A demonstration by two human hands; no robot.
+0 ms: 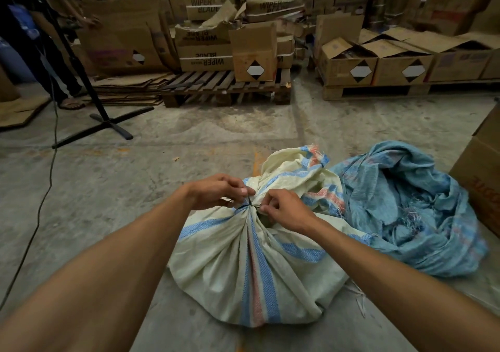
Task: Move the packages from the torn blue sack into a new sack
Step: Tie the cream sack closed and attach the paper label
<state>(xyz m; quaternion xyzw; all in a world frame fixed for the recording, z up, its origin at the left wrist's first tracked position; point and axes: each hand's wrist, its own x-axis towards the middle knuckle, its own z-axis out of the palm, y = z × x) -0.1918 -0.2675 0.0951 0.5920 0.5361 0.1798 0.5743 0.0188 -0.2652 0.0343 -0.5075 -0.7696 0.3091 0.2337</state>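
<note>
A bulging cream woven sack (235, 270) with blue and red stripes stands on the concrete floor in front of me. Its neck is gathered and bound by a thin dark tie (250, 203). My left hand (216, 190) pinches the tie from the left at the neck. My right hand (288, 208) pinches it from the right, fingers curled. The torn blue sack (416, 216) lies collapsed and frayed on the floor just right of the cream sack. No packages show; the cream sack's contents are hidden.
A cardboard box (479, 173) stands at the right edge beside the blue sack. Wooden pallets (224, 89) with stacked cartons line the back. A black stand (108, 120) with a cable sits at left, near a person's legs (62, 81).
</note>
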